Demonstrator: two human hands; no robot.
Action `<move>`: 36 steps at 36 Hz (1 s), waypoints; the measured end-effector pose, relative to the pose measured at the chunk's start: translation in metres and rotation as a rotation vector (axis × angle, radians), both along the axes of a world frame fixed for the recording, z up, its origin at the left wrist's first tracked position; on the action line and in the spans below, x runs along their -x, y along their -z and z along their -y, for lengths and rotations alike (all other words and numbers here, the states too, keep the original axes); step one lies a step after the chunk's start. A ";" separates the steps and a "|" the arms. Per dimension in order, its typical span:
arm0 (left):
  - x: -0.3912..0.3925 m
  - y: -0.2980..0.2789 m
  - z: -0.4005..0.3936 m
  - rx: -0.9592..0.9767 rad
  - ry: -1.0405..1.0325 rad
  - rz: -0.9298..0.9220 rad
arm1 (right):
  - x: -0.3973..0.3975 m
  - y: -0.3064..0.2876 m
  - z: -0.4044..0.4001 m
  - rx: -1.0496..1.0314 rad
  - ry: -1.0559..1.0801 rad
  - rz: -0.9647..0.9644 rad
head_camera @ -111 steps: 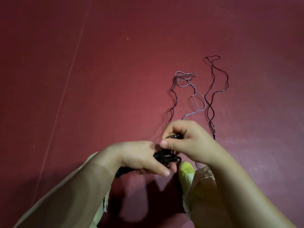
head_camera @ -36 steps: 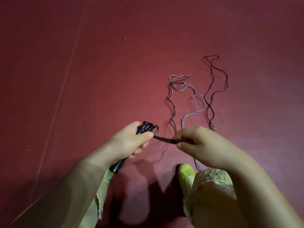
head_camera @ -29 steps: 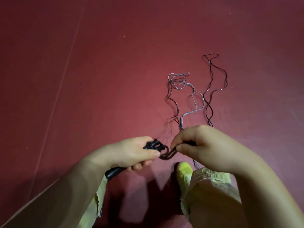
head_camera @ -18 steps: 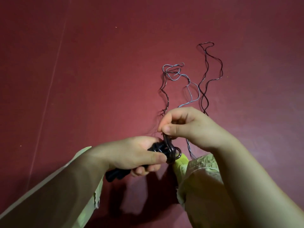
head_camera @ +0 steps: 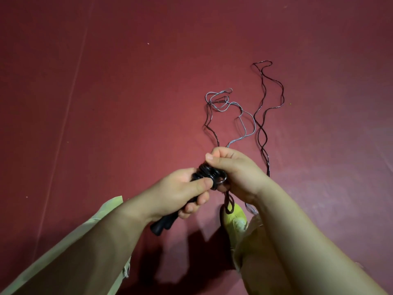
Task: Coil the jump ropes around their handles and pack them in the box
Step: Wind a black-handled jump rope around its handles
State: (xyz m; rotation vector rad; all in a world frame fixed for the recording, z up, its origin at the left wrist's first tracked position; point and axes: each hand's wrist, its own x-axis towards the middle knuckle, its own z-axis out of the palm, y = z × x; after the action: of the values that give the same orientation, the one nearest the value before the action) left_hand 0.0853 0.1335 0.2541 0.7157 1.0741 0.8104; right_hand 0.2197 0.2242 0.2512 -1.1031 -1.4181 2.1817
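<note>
Black plastic jump-rope handles (head_camera: 170, 218) clamped in left hand (head_camera: 178, 192) as a steady winding core; right hand (head_camera: 236, 173) pinching thin dark cord (head_camera: 260, 116), guiding turns; slack trailing across red floor (head_camera: 127, 81).

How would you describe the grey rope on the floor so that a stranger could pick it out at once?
Start from the dark red floor, beyond the two hands. Three thin wavy ropes lie there side by side. The grey rope is the pale middle one, bunched into small loops at its far end, while its neighbours are black.
</note>
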 end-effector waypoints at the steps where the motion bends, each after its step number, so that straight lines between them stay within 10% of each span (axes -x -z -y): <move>1: 0.004 0.000 -0.001 0.008 -0.024 -0.005 | 0.002 -0.001 0.001 -0.006 0.021 0.003; 25: 0.037 -0.005 -0.004 0.133 -0.363 0.175 | 0.040 0.007 0.027 -0.416 0.222 0.186; 36: 0.035 -0.006 -0.001 0.298 -0.178 0.292 | 0.020 -0.001 0.017 -0.163 0.446 0.038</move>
State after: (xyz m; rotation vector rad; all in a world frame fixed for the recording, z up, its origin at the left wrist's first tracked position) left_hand 0.0505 0.1344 0.2602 0.2430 0.9735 0.8531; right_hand 0.2000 0.2068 0.2521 -1.2621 -1.1983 1.7124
